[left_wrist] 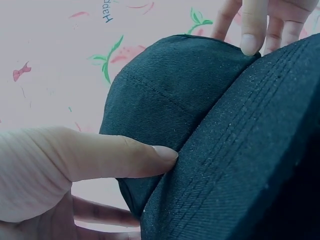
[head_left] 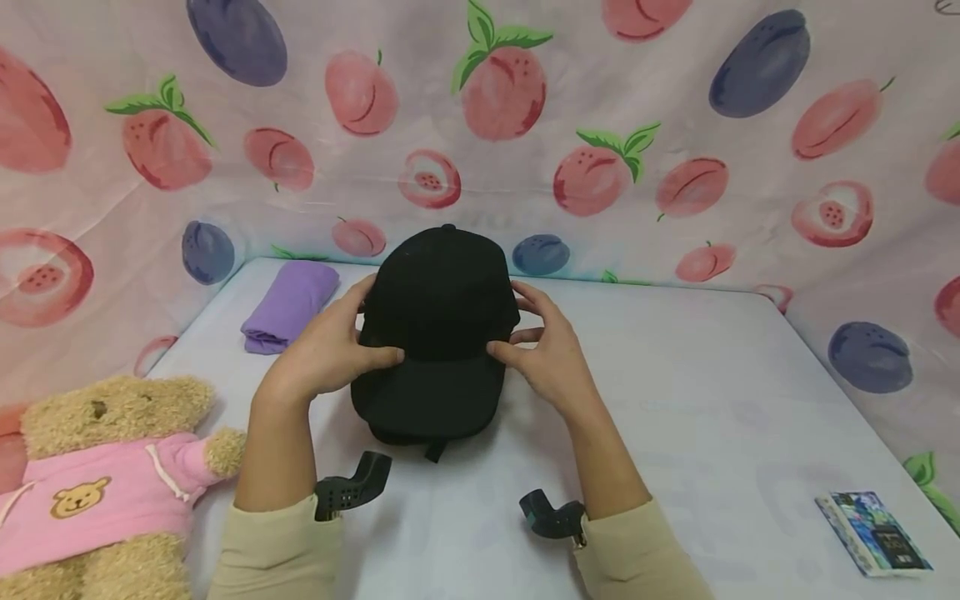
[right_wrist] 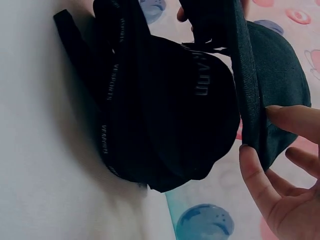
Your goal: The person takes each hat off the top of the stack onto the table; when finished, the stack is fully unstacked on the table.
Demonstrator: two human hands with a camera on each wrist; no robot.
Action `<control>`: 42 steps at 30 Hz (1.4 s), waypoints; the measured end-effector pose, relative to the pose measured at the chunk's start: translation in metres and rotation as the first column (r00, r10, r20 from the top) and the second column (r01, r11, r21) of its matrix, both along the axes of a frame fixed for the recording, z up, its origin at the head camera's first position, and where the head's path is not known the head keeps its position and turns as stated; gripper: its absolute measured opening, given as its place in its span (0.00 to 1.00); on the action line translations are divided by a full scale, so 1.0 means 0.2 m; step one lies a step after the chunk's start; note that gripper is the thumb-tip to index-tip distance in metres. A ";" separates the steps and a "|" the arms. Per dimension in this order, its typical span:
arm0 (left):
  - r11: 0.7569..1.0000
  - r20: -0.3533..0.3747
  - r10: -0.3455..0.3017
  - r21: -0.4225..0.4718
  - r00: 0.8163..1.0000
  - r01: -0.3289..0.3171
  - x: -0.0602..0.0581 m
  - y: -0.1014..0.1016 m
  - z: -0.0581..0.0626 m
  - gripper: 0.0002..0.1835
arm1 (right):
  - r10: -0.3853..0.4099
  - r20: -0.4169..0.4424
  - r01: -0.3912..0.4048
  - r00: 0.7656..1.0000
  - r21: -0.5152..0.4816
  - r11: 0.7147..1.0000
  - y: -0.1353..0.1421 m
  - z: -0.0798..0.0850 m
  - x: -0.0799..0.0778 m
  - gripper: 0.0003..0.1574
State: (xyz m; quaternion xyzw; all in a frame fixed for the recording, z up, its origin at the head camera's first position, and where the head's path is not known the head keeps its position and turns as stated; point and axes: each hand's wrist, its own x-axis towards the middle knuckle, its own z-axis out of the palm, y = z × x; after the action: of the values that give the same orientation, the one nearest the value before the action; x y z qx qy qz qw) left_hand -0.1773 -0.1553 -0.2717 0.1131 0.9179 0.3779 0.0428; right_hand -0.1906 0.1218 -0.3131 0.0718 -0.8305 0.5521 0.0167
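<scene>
Both hands hold a black baseball cap (head_left: 446, 292) by its two sides, crown up and brim toward me. My left hand (head_left: 330, 346) grips the left side; its thumb presses the seam where brim meets crown, as the left wrist view shows close up. On the other side my right hand (head_left: 551, 350) pinches the cap near the brim's corner, its other fingers around the crown's side. The right wrist view shows another black cap (right_wrist: 175, 115) beneath the held one, with lettering along its inner band and a loose strap (right_wrist: 75, 50). From the head view it is mostly hidden.
A folded purple cloth (head_left: 288, 304) lies at the back left of the white table (head_left: 675, 400). A teddy bear in a pink hoodie (head_left: 112, 492) is at the left. Near the right front edge lies a small book-like block (head_left: 873, 533). Fruit-printed fabric (head_left: 465, 167) hangs behind.
</scene>
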 end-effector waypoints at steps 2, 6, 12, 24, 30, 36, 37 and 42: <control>1.000 -0.006 0.001 0.003 1.000 -0.001 0.00 0.01 0.01 0.55 | 0.000 -0.002 0.000 1.000 -0.003 1.000 0.01 0.01 0.00 0.53; 1.000 -0.011 0.008 0.005 1.000 -0.008 0.01 0.03 0.02 0.54 | 0.000 -0.006 0.000 1.000 -0.003 1.000 0.02 0.02 0.00 0.53; 0.999 -0.013 0.040 -0.022 0.999 -0.041 0.02 0.07 0.04 0.54 | -0.001 -0.011 0.002 1.000 0.008 1.000 0.05 0.04 0.00 0.52; 0.999 -0.016 0.053 -0.007 0.998 -0.054 0.02 0.15 0.04 0.55 | -0.018 -0.011 0.019 1.000 0.058 0.998 0.10 0.07 0.01 0.51; 0.998 -0.044 0.059 0.001 0.997 -0.059 0.02 0.18 0.04 0.54 | -0.029 -0.027 0.030 0.999 0.051 0.998 0.12 0.09 0.02 0.52; 0.998 -0.070 0.062 0.018 0.996 -0.061 0.01 0.22 0.04 0.53 | -0.045 -0.022 0.047 0.999 0.061 0.997 0.15 0.11 0.03 0.53; 0.998 -0.076 0.063 0.022 0.995 -0.061 0.01 0.23 0.03 0.53 | -0.049 -0.020 0.051 0.999 0.063 0.997 0.16 0.11 0.03 0.52; 0.997 -0.098 0.063 0.043 0.993 -0.059 0.01 0.26 0.03 0.53 | -0.056 -0.021 0.057 0.998 0.048 0.997 0.19 0.13 0.04 0.52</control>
State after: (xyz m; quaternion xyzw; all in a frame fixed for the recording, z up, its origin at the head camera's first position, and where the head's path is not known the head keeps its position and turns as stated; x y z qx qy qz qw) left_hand -0.1749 -0.1041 -0.2652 0.1047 0.9141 0.3913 -0.0168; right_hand -0.1830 0.1605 -0.2869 0.0541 -0.8452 0.5303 0.0389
